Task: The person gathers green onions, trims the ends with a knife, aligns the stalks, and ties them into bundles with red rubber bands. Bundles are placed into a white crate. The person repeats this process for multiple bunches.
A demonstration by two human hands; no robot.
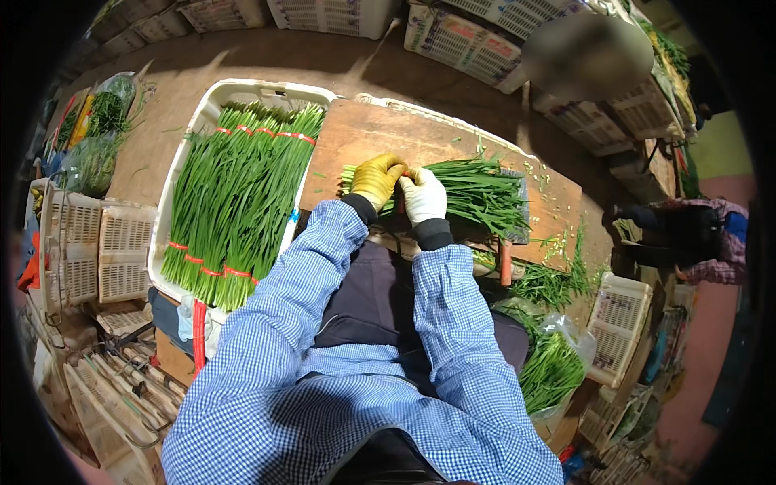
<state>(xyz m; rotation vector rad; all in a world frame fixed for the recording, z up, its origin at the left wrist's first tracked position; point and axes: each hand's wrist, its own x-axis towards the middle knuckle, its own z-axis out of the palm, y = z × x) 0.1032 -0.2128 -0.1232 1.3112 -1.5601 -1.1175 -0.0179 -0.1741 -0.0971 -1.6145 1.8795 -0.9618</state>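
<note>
On a wooden board [351,130] lies a bunch of garlic chives [476,185], its pale stem ends to the left and its leaves to the right. My left hand [377,180], in a yellow glove, rests around the stems with thumb and forefinger pinched together. Close beside it, my right hand [424,195] in a white glove pinches at a small piece of red band on the bunch. Under the leaf ends lies a cleaver with a dark blade and a red handle [505,263]. Left of the board, a white crate [212,100] holds tied bunches of chives [236,182] with red bands.
Chive trimmings [548,282] lie at the board's right end. A plastic bag of loose chives [551,370] stands by my right side. Red strips [199,333] hang at the crate's near edge. Plastic crates [464,45] line the far side; another person [715,239] is at the right.
</note>
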